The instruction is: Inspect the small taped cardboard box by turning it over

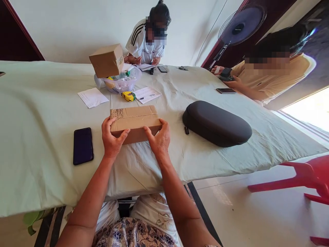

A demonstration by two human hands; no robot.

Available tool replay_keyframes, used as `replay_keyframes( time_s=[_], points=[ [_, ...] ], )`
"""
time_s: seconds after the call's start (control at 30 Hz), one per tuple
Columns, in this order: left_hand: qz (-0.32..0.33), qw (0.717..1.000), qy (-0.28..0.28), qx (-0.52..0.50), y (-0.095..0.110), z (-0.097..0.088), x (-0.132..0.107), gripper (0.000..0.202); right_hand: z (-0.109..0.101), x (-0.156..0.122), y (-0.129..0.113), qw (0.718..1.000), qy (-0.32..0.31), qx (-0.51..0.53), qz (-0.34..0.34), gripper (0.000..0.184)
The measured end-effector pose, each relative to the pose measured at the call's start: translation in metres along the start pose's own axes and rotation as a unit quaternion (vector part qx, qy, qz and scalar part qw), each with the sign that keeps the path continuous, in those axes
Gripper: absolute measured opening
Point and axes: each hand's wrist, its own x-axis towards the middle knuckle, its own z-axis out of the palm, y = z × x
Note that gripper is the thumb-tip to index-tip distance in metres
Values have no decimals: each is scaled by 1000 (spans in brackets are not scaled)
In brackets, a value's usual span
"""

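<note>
A flat brown cardboard box (135, 120), taped along its top, lies on the pale green tablecloth (38, 109) right in front of me. My left hand (111, 137) grips its near left corner, thumb on top. My right hand (159, 138) holds the near right corner, fingers curled round the edge. The box rests on the table between both hands.
A dark phone (82, 145) lies left of the box and a black oval zip case (217, 122) to the right. Farther off are a clear bowl (123, 81) with a second cardboard box (108, 60) on it, a yellow tape measure (128, 96), papers, two seated people, a fan, and a red chair (305, 178).
</note>
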Motion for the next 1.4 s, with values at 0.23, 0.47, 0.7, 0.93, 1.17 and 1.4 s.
replay_keyframes(
  time_s=[0.23,0.47,0.7,0.93,1.17,1.4],
  points=[
    [8,999,47,-3,-2,4,-6,67,34,-24,-26,999,29,-15,-16,102],
    [-5,998,66,11,-6,-2,-1,57,25,10,-3,999,-42,29,-12,77],
    [62,993,96,20,-17,-2,0,53,21,28,27,985,-74,157,-10,44],
    [71,993,90,38,-24,-4,2,56,27,10,39,968,-60,237,46,35],
    [24,997,70,30,-22,-5,5,57,28,13,41,963,-62,255,57,32],
    [-35,999,19,17,-13,-10,13,55,26,14,39,965,-68,245,62,36]
  ],
)
